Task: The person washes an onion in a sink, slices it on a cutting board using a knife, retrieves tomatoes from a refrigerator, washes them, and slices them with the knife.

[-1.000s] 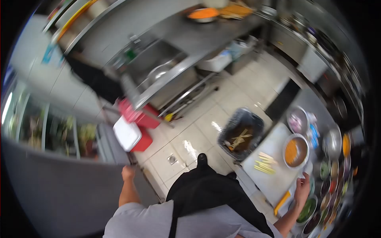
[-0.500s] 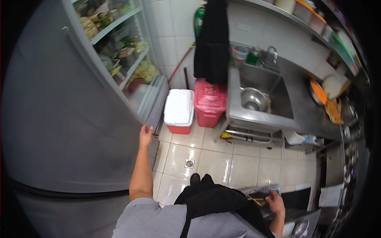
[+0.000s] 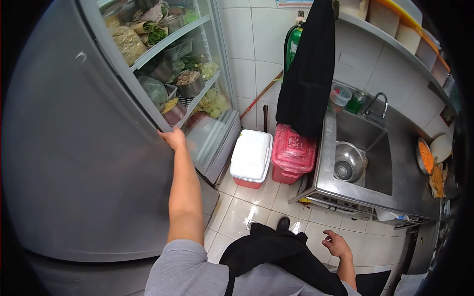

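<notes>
My left hand (image 3: 173, 139) reaches out to a glass-fronted fridge (image 3: 217, 143). Its fingers are closed on the lower edge of the pale frame of the fridge door (image 3: 143, 101), beside a large grey steel panel (image 3: 98, 163). Behind the glass are shelves with a metal pot of chopped food (image 3: 190, 84), a bag of pale food (image 3: 127, 44) and leafy greens (image 3: 213, 104). Low at my right side, my right hand (image 3: 337, 243) hangs over the floor, holding nothing, its fingers loosely bent and apart.
A white-lidded red cooler (image 3: 251, 155) and a red bin (image 3: 295, 153) stand on the tiled floor. Black cloth (image 3: 308, 69) hangs above the bin. A steel sink (image 3: 368, 163) holds a metal bowl (image 3: 348, 160). An orange-filled bowl (image 3: 424, 155) sits on the counter.
My left hand has moved from open beside the fridge onto the door edge. My right hand has come away from the tray-like item near it. The view has shifted nearer the fridge.
</notes>
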Tool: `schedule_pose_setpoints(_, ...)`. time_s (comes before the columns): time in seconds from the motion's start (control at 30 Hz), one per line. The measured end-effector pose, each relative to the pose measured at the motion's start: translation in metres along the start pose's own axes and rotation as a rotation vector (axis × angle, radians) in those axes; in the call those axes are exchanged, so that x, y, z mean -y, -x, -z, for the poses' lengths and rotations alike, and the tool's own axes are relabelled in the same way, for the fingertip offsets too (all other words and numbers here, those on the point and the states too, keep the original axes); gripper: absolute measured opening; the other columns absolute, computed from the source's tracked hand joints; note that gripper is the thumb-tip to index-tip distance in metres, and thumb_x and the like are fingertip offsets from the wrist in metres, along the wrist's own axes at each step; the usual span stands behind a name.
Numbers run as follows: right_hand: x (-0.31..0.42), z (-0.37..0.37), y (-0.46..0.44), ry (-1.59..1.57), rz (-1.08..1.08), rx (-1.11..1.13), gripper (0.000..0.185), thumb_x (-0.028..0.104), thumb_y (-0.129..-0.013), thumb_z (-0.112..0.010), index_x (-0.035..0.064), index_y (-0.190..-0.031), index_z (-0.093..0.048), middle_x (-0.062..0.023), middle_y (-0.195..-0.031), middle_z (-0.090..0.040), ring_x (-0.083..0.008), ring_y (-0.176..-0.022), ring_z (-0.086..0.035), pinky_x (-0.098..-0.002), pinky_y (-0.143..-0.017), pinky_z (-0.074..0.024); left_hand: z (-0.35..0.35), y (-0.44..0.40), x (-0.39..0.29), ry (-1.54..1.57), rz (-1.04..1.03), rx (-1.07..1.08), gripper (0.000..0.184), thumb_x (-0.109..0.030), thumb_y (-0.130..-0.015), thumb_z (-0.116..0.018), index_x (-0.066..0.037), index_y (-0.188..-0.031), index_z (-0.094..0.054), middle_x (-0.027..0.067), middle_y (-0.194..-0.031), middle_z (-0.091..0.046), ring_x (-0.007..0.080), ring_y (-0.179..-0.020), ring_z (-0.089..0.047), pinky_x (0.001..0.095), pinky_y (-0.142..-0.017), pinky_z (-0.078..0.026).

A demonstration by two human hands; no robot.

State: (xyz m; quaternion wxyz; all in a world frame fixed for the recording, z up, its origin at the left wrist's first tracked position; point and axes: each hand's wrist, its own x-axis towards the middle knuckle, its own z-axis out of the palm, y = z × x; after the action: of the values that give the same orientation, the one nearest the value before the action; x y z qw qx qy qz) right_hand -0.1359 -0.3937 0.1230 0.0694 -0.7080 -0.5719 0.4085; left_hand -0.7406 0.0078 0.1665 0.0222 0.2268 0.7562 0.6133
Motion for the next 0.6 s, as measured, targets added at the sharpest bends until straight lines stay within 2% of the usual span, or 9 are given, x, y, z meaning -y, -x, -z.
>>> schedule_pose_setpoints(0.03, 0.001, 0.003, -0.014, -0.007, 0.000, 0.018, 0.050, 0.023, -0.086, -0.072, 0.0070, -0.132, -0.059, -0.0184, -0.104, -0.070, -0.0321, -0.091, -0.069, -0.0398, -0.083, -0.0546, -0.002, -0.012, 0.006, -0.018, -0.005, -0.003, 0.087, -0.016, -0.083, -0.069, 0.006, -0.150, -0.019, 0.0308, -0.150, -0.035, 0.0437, -0.137, -0.040, 0.0440, -0.117, -0.029)
schedule_pose_setpoints(0.1, 0.000, 0.011, -0.047, 0.000, 0.011, 0.083, 0.047, 0.017, -0.087, -0.069, 0.0075, -0.132, -0.059, -0.0164, -0.104, -0.071, -0.0304, -0.096, -0.069, -0.0394, -0.084, -0.0545, -0.009, -0.031, 0.022, -0.018, -0.005, -0.026, 0.076, -0.014, -0.082, -0.067, 0.005, -0.145, -0.028, 0.0280, -0.141, -0.042, 0.0428, -0.130, -0.045, 0.0450, -0.113, -0.033)
schedule_pose_setpoints(0.17, 0.002, 0.022, -0.081, 0.004, 0.044, 0.143, 0.047, 0.018, -0.088, -0.069, 0.0076, -0.133, -0.059, -0.0166, -0.104, -0.071, -0.0310, -0.097, -0.069, -0.0399, -0.085, -0.0542, -0.014, -0.043, 0.033, -0.052, -0.016, -0.075, 0.066, -0.012, -0.082, -0.065, 0.003, -0.139, -0.036, 0.0250, -0.133, -0.047, 0.0419, -0.125, -0.049, 0.0464, -0.109, -0.037)
schedule_pose_setpoints(0.27, 0.011, 0.055, -0.144, 0.039, 0.147, 0.219, 0.047, 0.020, -0.088, -0.069, 0.0078, -0.133, -0.059, -0.0165, -0.106, -0.071, -0.0321, -0.099, -0.068, -0.0409, -0.087, -0.0535, -0.012, -0.047, 0.035, -0.061, 0.133, -0.029, 0.062, -0.013, -0.083, -0.062, -0.002, -0.140, -0.040, 0.0222, -0.139, -0.045, 0.0413, -0.128, -0.047, 0.0481, -0.108, -0.038)
schedule_pose_setpoints(0.33, 0.020, 0.079, -0.187, 0.069, 0.236, 0.256, 0.049, 0.022, -0.088, -0.070, 0.0081, -0.133, -0.059, -0.0180, -0.108, -0.070, -0.0338, -0.101, -0.067, -0.0420, -0.089, -0.0527, -0.011, -0.044, 0.038, -0.043, 0.106, -0.018, 0.065, -0.007, -0.081, -0.060, 0.000, -0.142, -0.036, 0.0216, -0.143, -0.044, 0.0350, -0.129, -0.049, 0.0363, -0.106, -0.037)
schedule_pose_setpoints(0.4, 0.037, 0.108, -0.232, 0.126, 0.337, 0.283, 0.048, 0.023, -0.088, -0.070, 0.0083, -0.132, -0.058, -0.0198, -0.111, -0.069, -0.0360, -0.105, -0.065, -0.0436, -0.090, -0.0517, -0.009, -0.033, 0.020, -0.008, 0.122, -0.016, 0.065, -0.005, -0.080, -0.058, 0.001, -0.141, -0.037, 0.0205, -0.138, -0.049, 0.0325, -0.126, -0.050, 0.0341, -0.105, -0.037)
schedule_pose_setpoints(0.43, 0.043, 0.119, -0.257, 0.149, 0.321, 0.302, 0.048, 0.023, -0.088, -0.070, 0.0080, -0.131, -0.058, -0.0200, -0.113, -0.068, -0.0368, -0.107, -0.065, -0.0446, -0.090, -0.0513, -0.008, -0.032, 0.011, -0.011, 0.109, -0.039, 0.065, -0.005, -0.080, -0.058, 0.001, -0.141, -0.037, 0.0205, -0.138, -0.049, 0.0325, -0.126, -0.050, 0.0341, -0.105, -0.037)
schedule_pose_setpoints(0.53, 0.077, 0.151, -0.321, 0.172, 0.524, 0.218, 0.048, 0.023, -0.087, -0.069, 0.0066, -0.131, -0.058, -0.0211, -0.113, -0.067, -0.0366, -0.104, -0.065, -0.0451, -0.089, -0.0513, -0.004, -0.034, 0.015, -0.027, 0.138, 0.011, 0.060, -0.003, -0.079, -0.056, 0.003, -0.137, -0.040, 0.0202, -0.132, -0.054, 0.0317, -0.121, -0.053, 0.0342, -0.104, -0.038)
schedule_pose_setpoints(0.6, 0.117, 0.164, -0.351, 0.190, 0.516, 0.236, 0.048, 0.022, -0.088, -0.067, 0.0053, -0.132, -0.057, -0.0215, -0.114, -0.067, -0.0363, -0.103, -0.066, -0.0441, -0.089, -0.0517, -0.004, -0.030, 0.022, -0.052, 0.101, -0.023, 0.057, -0.003, -0.079, -0.058, 0.003, -0.133, -0.042, 0.0206, -0.128, -0.056, 0.0319, -0.117, -0.055, 0.0344, -0.103, -0.039)
